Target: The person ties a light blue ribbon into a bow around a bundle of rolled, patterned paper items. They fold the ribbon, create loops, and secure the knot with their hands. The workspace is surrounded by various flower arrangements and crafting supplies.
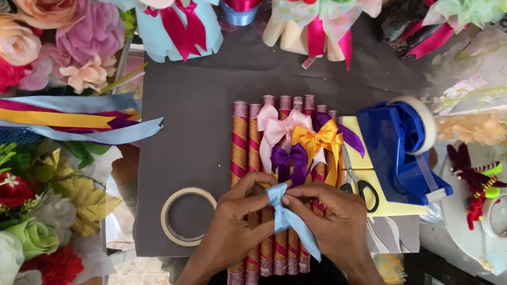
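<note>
My left hand (234, 223) and my right hand (333, 214) meet over a row of gold and maroon striped rolls (243, 154) lying on a grey mat (193, 104). Both pinch a light blue ribbon bow (287, 215), its tail hanging down between my wrists. Higher on the rolls sit a pink bow (278, 128), a purple bow (288, 158) and a yellow bow (319, 139).
A tape ring (170, 206) lies left of the rolls. A blue tape dispenser (400, 146) and black-handled scissors (363, 189) rest on a yellow pad at right. Artificial flower bouquets (1, 47) crowd the far and left edges. Loose ribbons (26, 117) trail at left.
</note>
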